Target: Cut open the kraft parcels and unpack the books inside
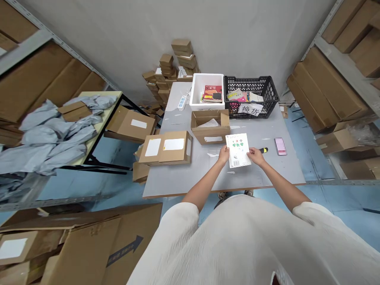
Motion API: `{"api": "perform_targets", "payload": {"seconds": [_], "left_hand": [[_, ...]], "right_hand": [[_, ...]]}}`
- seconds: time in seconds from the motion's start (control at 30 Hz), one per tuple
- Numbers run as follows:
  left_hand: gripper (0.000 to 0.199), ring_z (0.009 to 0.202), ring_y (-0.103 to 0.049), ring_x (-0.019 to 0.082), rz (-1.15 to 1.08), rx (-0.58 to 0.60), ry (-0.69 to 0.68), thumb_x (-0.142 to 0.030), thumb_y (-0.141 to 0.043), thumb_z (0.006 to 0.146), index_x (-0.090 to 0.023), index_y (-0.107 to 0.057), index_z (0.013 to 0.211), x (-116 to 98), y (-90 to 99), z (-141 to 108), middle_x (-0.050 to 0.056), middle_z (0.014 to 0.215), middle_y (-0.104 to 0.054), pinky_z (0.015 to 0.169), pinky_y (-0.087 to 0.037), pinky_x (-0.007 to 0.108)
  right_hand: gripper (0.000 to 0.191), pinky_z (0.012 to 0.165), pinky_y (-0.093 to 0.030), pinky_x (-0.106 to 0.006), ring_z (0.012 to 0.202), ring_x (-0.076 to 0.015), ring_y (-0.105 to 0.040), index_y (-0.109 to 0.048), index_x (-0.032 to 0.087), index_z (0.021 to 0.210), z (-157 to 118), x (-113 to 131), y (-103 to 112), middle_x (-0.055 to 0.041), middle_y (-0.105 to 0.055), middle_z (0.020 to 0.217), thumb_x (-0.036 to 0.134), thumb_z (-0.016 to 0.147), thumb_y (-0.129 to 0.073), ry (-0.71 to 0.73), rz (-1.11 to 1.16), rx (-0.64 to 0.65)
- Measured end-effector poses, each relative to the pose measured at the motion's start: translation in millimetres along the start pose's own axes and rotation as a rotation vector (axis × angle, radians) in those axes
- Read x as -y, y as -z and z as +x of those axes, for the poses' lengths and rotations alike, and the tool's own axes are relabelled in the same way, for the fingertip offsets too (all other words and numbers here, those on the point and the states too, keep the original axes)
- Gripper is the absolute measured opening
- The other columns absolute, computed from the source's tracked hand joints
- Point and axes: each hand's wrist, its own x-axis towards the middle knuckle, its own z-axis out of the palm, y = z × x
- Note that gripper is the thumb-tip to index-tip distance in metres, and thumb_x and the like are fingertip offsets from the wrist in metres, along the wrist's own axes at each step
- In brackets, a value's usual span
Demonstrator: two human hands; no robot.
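A white book [238, 152] with green characters and a barcode is held up over the table, cover towards me. My left hand [224, 153] grips its left edge, and my right hand [255, 155] pinches the right edge. Just beyond the book stands an open cardboard box [209, 139] with some white material inside. Close to my right hand lies a black and yellow tool [264, 150], probably a cutter, partly hidden. Further right is a pink, blurred rectangular item [280, 146].
Closed cartons [173, 147] sit left on the grey table [190, 180]. Behind are a white bin [207, 106] and a black crate [268, 113], both holding books, and a power strip [182, 103]. Grey parcels [44, 134] cover a side table; boxes fill shelves on both sides.
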Motion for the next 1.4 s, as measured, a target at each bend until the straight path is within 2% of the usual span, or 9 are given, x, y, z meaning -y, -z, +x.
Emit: {"api": "perform_targets", "payload": {"seconds": [0.23,0.37,0.43,0.57,0.73,1.0,1.1,1.23,1.4], "left_hand": [[0.017,0.087,-0.073,0.022,0.034,0.000,0.062,-0.037,-0.075,0.092,-0.021,-0.071,0.094,4,6.4,-2,0.004,0.090,-0.079,0.085,-0.060,0.034],[0.016,0.102,-0.074,0.022,0.192,-0.156,-0.001,-0.027,-0.078,0.090,-0.022,-0.068,0.102,2,5.1,-7,0.007,0.104,-0.078,0.096,-0.057,0.034],[0.017,0.104,-0.076,0.022,0.176,-0.071,-0.020,-0.026,-0.078,0.092,-0.021,-0.068,0.105,1,-2.9,-13,0.009,0.109,-0.078,0.099,-0.057,0.036],[0.039,0.103,-0.079,0.024,-0.072,0.162,0.070,-0.038,-0.082,0.095,-0.020,-0.067,0.125,0,-29.4,-26,0.011,0.113,-0.081,0.096,-0.060,0.039],[0.046,0.097,-0.079,0.024,-0.241,0.083,0.129,-0.053,-0.080,0.098,-0.019,-0.069,0.125,-3,-42.2,-26,0.012,0.111,-0.083,0.087,-0.063,0.037],[0.051,0.100,-0.080,0.027,-0.238,0.027,0.123,-0.065,-0.080,0.093,-0.018,-0.072,0.111,4,-15.6,-26,0.013,0.111,-0.085,0.088,-0.065,0.040],[0.055,0.097,-0.081,0.027,-0.249,0.028,0.135,-0.068,-0.084,0.088,-0.018,-0.072,0.108,7,-10.9,-28,0.012,0.104,-0.085,0.087,-0.065,0.041],[0.058,0.094,-0.081,0.025,-0.274,0.018,0.109,-0.070,-0.084,0.086,-0.018,-0.071,0.107,0,-11.0,-24,0.012,0.107,-0.085,0.085,-0.065,0.039],[0.056,0.099,-0.080,0.027,-0.241,0.026,0.048,-0.072,-0.082,0.088,-0.020,-0.073,0.108,-22,-20.2,-11,0.012,0.109,-0.085,0.086,-0.065,0.039]], "right_hand": [[0.035,0.072,-0.063,-0.036,0.082,-0.0252,-0.079,-0.057,0.028,0.102,-8,12,-8,-0.0038,-0.084,0.094,0.036,0.072,-0.073,-0.087,0.236,0.017],[0.037,0.069,-0.060,-0.034,0.078,-0.0256,-0.078,-0.057,0.028,0.106,-8,18,-3,-0.0041,-0.084,0.092,0.038,0.073,-0.072,-0.053,0.199,-0.048],[0.035,0.069,-0.059,-0.034,0.076,-0.0250,-0.076,-0.059,0.027,0.107,-11,21,-5,-0.0036,-0.084,0.089,0.038,0.076,-0.070,-0.009,0.129,-0.096],[0.030,0.084,-0.061,-0.040,0.087,-0.0273,-0.076,-0.069,0.026,0.116,-25,24,-21,-0.0060,-0.085,0.100,0.036,0.088,-0.066,0.232,-0.125,-0.124],[0.034,0.107,-0.054,-0.049,0.116,-0.0343,-0.071,-0.077,0.027,0.129,-39,21,-44,-0.0120,-0.082,0.128,0.032,0.100,-0.062,0.531,-0.473,-0.035],[0.044,0.117,-0.049,-0.057,0.137,-0.0389,-0.062,-0.074,0.022,0.137,-19,-2,-20,-0.0182,-0.067,0.155,0.038,0.098,-0.063,0.405,-0.474,-0.107],[0.054,0.111,-0.054,-0.055,0.126,-0.0370,-0.068,-0.071,0.021,0.140,-16,-10,-2,-0.0180,-0.073,0.143,0.043,0.091,-0.070,0.268,-0.366,-0.121],[0.044,0.083,-0.063,-0.041,0.088,-0.0271,-0.074,-0.075,0.022,0.116,-20,-12,16,-0.0091,-0.082,0.102,0.056,0.089,-0.072,0.073,-0.112,0.072],[0.044,0.061,-0.056,-0.032,0.059,-0.0175,-0.062,-0.073,0.023,0.100,-18,-3,35,-0.0002,-0.072,0.073,0.064,0.084,-0.076,0.061,0.079,0.112]]}}
